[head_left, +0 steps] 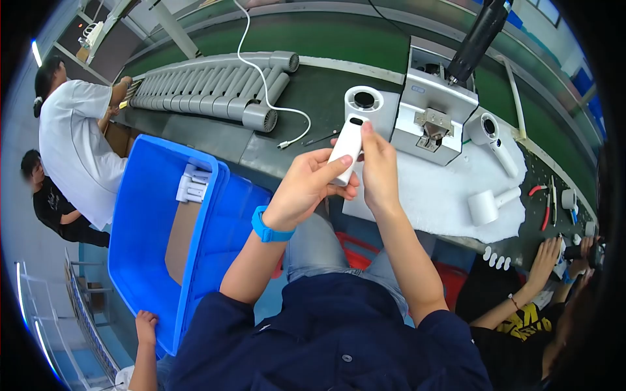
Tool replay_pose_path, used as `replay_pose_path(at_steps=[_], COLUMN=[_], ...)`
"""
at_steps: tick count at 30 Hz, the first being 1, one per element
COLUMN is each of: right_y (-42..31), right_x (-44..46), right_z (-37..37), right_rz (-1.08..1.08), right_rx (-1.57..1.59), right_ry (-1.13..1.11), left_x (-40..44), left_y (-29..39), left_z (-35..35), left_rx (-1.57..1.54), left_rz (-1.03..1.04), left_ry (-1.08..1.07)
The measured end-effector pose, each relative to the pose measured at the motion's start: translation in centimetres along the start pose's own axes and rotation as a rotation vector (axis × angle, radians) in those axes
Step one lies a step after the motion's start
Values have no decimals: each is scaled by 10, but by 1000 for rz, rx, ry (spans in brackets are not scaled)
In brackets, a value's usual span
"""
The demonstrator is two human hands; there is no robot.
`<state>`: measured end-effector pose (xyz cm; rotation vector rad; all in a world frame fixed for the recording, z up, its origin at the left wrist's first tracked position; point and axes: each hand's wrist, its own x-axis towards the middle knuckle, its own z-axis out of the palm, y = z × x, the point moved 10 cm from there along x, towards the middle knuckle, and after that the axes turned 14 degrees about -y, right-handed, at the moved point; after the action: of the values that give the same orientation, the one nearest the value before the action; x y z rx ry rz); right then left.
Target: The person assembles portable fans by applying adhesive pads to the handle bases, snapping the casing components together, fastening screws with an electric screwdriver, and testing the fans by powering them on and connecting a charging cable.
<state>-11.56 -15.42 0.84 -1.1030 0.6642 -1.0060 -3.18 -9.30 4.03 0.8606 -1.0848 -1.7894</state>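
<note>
A white handheld fan [347, 153] is between my two hands, its round head with a black centre facing up and away from me. A dark oval shows on its handle near the head. My left hand [311, 184], with a blue band on the wrist, has its fingers closed round the lower handle. My right hand [379, 163] pinches the handle's right side, thumb near the dark oval. Right of the fan head stands a silver metal machine [435, 111] with a black cylinder on top. Under it lies a white padded sheet [424, 195].
Two more white fans [503, 158] [484, 207] lie on the sheet. Red-handled pliers [546, 212] lie farther right. A white cable [266, 85] crosses near a row of grey fans [208, 88]. At left stands a blue bin [147, 228] containing white parts. Co-workers are on both sides.
</note>
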Motion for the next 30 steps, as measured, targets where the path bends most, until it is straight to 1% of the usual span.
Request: replay_pose_path(at_steps=[1,3,4,5,7,9,11,13,15,16,17,18,19,20,22,24,26,27,28,29,30], right_y=[-4,-27,-42,-57,-82,-108,-137,-157,-165,-157,-149,-139,-131,-132,-128,-136,-145,-142,-127,-124,-117], right_x=[-4,-22,-38,-56,-91,-128,-163,-185,-189,-184,-180,-176,-170,-167,-157,-161,-165,-173,-182,-184,-181], right_z=[-3,8,7,5,-20,-75,-140,-189,-203,-212,-213,-211,-208,-210,-200,-198,-187,-201,-212,-205,-199], right_rz=[-8,-72,-119,-162,-206,-306,-277,-169,-132,-29,29,52,68,75,32,20,-6,104,207,38,-26], right_rx=[0,-413,-501,-591,-573,-605,-870,-1244,-1564,-1577,-1614,-1679,-1744,-1745,-1835,-1790,-1756,-1376,-988,-734,-548], right_ry=[6,-89,-95,-98,-59,167,499,652,604,515,457,401,342,349,242,239,238,336,410,448,394], left_x=[5,13,18,26,46,73,101,129,147,153,155,156,158,158,155,154,147,145,143,138,135], left_y=[-6,-10,-6,-4,0,8,15,17,15,20,28,31,34,34,28,25,25,25,26,31,31], left_z=[-7,-28,-40,-53,-82,-106,-124,-134,-147,-153,-153,-154,-155,-155,-158,-165,-158,-158,-155,-151,-149], left_rx=[5,-14,69,154,269,391,465,523,606,726,846,996,1232,1285,1340,1439,1489,1515,1460,1460,1428], left_rz=[0,55,67,85,65,63,105,126,92,120,152,134,53,85,115,86,20,6,-33,-29,-65], left_ry=[-9,45,128,131,239,293,311,244,289,324,366,409,447,452,461,468,421,407,374,382,380])
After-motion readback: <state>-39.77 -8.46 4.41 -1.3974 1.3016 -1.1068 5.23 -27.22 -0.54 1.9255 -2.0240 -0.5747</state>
